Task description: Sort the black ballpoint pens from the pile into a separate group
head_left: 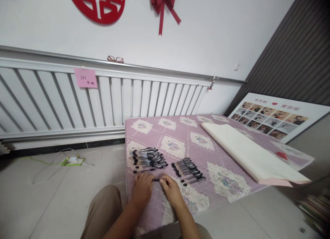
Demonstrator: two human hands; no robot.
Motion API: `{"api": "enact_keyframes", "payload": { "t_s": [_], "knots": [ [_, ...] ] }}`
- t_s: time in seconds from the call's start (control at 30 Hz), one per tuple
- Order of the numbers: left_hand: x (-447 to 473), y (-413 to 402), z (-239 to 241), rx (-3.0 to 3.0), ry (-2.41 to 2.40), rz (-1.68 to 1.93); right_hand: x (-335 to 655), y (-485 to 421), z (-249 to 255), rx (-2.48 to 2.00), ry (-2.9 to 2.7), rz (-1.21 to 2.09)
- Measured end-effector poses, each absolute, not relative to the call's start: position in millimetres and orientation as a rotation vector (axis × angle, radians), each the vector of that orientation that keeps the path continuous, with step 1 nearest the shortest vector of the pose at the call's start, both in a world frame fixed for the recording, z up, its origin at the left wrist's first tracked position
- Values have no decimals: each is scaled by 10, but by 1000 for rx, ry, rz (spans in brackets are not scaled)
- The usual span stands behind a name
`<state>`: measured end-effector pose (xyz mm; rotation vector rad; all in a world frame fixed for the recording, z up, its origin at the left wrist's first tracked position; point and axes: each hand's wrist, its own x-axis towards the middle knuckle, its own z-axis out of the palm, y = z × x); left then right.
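Note:
Both my hands rest on a pink patterned mattress (pixel 180 132) and hold one black pen (pixel 156 180) between them. My left hand (pixel 142 190) is closed on the pen's left end. My right hand (pixel 171 192) pinches its right end. Just beyond my left hand lies a pile of several black pens (pixel 148 159). Just beyond my right hand, several more black pens (pixel 189 170) lie in a neat diagonal row.
A folded cream sheet (pixel 247 153) lies across the mattress on the right. A white radiator (pixel 103 98) with a pink note (pixel 86 77) and glasses (pixel 115 59) on top lines the wall. A photo board (pixel 273 117) leans at right. Cables (pixel 73 160) lie on the floor at left.

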<state>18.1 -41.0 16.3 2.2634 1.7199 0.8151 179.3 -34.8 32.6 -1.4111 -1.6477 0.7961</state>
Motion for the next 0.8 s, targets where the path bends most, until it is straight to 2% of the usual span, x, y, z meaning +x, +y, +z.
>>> {"api": "enact_keyframes", "payload": {
  "t_s": [0.8],
  "knots": [
    [183, -444, 210, 2261, 1643, 785, 1840, -352, 342, -1441, -1533, 795]
  ]
}}
